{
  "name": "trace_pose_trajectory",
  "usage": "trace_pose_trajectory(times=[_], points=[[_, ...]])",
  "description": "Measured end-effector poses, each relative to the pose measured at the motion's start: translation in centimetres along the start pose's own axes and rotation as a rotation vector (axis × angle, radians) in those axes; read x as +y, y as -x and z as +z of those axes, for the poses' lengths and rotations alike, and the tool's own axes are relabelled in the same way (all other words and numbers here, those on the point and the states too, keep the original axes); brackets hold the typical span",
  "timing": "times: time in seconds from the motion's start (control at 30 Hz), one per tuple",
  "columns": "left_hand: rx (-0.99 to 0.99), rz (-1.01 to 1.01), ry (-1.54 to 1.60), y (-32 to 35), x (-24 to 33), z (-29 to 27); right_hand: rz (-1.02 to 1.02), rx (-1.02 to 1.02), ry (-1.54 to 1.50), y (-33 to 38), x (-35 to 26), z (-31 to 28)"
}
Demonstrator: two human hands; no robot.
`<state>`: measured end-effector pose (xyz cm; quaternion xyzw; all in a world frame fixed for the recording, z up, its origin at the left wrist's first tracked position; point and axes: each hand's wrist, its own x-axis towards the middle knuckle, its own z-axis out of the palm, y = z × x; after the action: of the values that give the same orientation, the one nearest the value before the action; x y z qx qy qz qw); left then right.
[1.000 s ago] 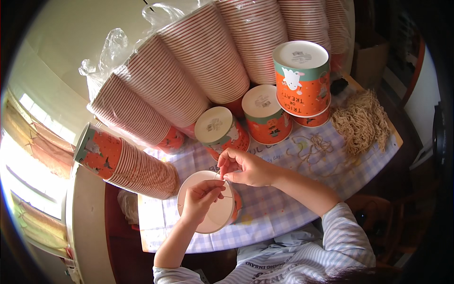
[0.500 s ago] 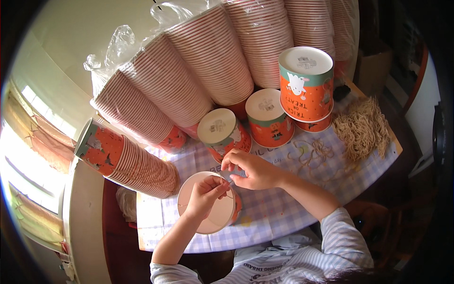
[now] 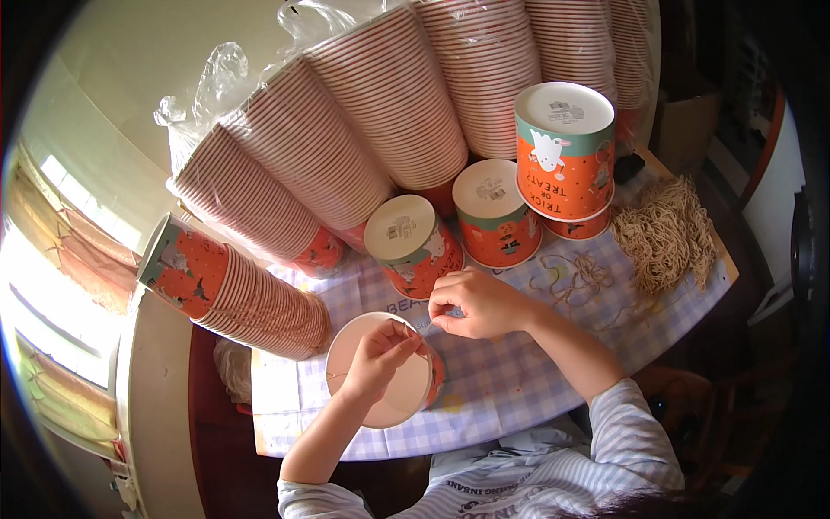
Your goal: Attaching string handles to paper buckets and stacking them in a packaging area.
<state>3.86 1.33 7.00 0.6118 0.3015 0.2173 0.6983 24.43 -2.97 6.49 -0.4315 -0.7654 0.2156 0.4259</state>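
In front of me stands an upright paper bucket (image 3: 405, 405), its pale inside facing up and a strip of orange side showing at the right. My left hand (image 3: 380, 359) is over its rim, thumb and fingers pinched on a thin string (image 3: 422, 350). A bit of the same string seems to show against the bucket's inside at the left. Just to the right and a little farther off, my right hand (image 3: 486, 304) is closed, thumb against fingertips. What it pinches, if anything, is too fine to make out. The hands are close but apart.
Upside-down orange buckets (image 3: 413, 251) stand behind my hands, one pair stacked (image 3: 566, 156). A nested stack of buckets (image 3: 251, 298) leans at left; tall plastic-wrapped stacks (image 3: 385, 104) line the back. A string bundle (image 3: 664, 238) and loose strands (image 3: 577, 281) lie right on the checked tablecloth (image 3: 510, 385).
My right hand has moved slightly right, and its fingers have gone from loosely spread to pinched together. My left hand stays pinched over the bucket.
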Motion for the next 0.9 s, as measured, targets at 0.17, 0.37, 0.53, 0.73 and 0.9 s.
trace_pose_trajectory(times=[0.17,0.37,0.53,0.73,0.9], points=[[0.033,-0.080,-0.017,0.0,-0.3,-1.0,-0.111,-0.092,0.035,0.3,-1.0,0.1],[0.066,-0.073,0.011,-0.1,-0.5,-1.2,-0.171,-0.235,0.148,0.6,-2.1,2.4],[0.054,-0.039,-0.002,-0.1,-0.4,-1.0,-0.099,-0.202,0.070,0.5,-1.7,2.5],[0.024,0.046,-0.201,0.1,-0.6,-1.2,0.080,-0.065,-0.126,0.0,-1.4,2.5],[0.058,0.000,-0.227,0.0,-0.3,-1.6,0.056,-0.014,-0.025,0.1,-1.8,3.3]])
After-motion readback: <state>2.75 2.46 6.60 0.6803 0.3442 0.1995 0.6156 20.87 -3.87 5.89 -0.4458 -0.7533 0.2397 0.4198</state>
